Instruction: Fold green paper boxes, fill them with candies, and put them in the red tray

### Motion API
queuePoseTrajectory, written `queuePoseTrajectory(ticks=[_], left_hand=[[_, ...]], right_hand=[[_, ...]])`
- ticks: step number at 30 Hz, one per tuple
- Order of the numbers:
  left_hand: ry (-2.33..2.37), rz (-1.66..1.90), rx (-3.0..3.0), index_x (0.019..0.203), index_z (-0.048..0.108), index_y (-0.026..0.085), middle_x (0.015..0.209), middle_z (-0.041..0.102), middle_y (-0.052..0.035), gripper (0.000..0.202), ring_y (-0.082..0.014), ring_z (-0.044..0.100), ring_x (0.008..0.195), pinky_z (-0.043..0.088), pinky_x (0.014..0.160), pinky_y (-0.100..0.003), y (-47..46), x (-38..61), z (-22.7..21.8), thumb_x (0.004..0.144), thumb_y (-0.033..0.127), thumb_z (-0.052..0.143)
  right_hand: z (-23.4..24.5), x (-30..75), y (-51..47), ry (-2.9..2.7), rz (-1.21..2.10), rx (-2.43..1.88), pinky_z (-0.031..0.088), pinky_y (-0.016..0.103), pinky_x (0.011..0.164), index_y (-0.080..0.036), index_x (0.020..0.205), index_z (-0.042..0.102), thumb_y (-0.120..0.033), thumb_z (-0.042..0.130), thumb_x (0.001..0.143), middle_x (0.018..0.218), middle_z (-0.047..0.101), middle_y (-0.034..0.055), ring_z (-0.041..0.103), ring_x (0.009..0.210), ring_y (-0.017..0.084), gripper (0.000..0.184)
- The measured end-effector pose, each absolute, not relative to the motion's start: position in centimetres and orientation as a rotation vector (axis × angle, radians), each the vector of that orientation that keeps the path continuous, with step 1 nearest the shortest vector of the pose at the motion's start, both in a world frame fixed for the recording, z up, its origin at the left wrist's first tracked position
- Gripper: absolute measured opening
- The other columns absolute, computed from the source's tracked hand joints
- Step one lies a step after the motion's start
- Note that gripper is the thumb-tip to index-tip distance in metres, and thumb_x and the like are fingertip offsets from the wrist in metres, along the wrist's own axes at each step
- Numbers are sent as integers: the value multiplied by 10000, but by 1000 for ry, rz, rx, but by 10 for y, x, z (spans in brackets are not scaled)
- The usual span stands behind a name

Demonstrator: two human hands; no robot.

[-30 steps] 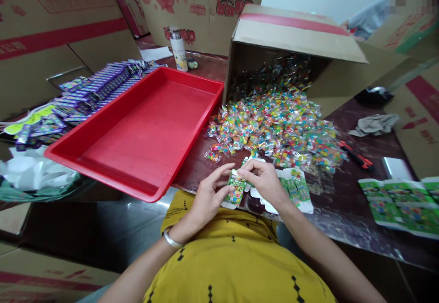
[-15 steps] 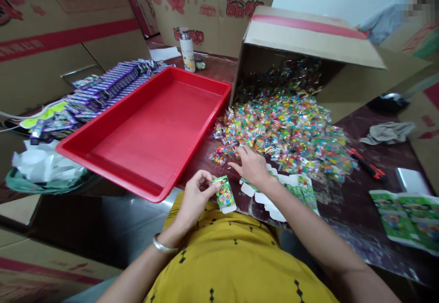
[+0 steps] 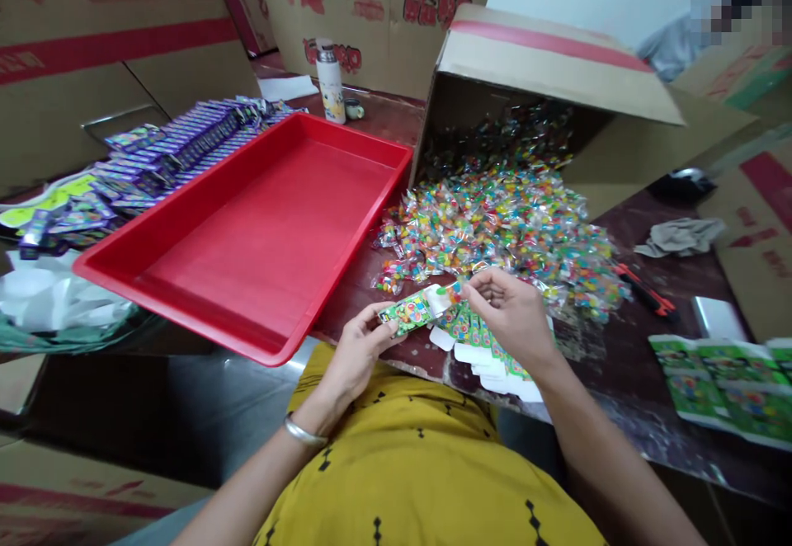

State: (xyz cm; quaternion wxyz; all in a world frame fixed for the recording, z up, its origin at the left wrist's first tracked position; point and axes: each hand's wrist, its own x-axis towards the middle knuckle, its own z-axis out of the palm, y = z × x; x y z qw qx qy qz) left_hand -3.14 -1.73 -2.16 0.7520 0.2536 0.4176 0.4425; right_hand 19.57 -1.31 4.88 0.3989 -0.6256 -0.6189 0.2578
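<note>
My left hand [image 3: 360, 346] grips a small green printed box [image 3: 408, 313] between thumb and fingers, tilted so its white flap end points right. At that end, my right hand [image 3: 515, 313] pinches a small clear packet of colourful candies [image 3: 456, 290]. Whether the packet's tip is inside the box I cannot tell. Under my right hand lies a fanned row of flat green boxes [image 3: 479, 336] with white flaps, partly hidden by it. A big heap of candy packets [image 3: 495, 220] spreads just beyond both hands.
An empty-looking red tray [image 3: 247, 232] lies at left, beside stacked purple packs [image 3: 186, 146]. The heap spills from a tipped carton [image 3: 557, 47]. A flask [image 3: 330, 84] stands behind. Right: red-black tool [image 3: 649, 292], grey cloth [image 3: 679, 237], green packages [image 3: 723, 385].
My right hand has come off the heap's near edge with a candy packet and moved right, beside the box. My left hand has turned the box so its flap end faces right.
</note>
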Motion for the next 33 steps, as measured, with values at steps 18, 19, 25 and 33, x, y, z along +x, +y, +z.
queuePoseTrajectory(ticks=[18,19,25,33], left_hand=[[879,998,1071,1342,460,267,948,627,-16,594,-134,610,818,503,704,-228,-27,-3,1,813,286,731],[874,996,1085,1301,500,253,942,621,-16,532,-129,600,817,495,702,-219,-28,-2,1,819,283,724],[800,923,1090,1041,560,200,988,578,2,298,-92,561,779,479,703,-204,-29,1,-2,797,230,728],[888,1006,1025,1016,461,241,922,496,38,437,-85,548,736,457,604,-171,-26,2,7,720,210,780]], right_hand=[[19,172,-44,-1501,807,-1363,575,310,766,-286,1124,690,-315,671,877,1162,633,57,632,1041,220,249],[12,169,-46,-1447,840,-1359,575,309,758,-280,1128,680,-314,674,875,1129,652,54,646,1006,215,255],[-2,159,-46,-1375,847,-1342,542,332,826,-212,823,652,-299,628,898,989,663,58,651,946,210,117],[13,159,-35,-1292,980,-1248,538,325,802,-221,859,623,-318,702,840,907,694,43,659,886,194,127]])
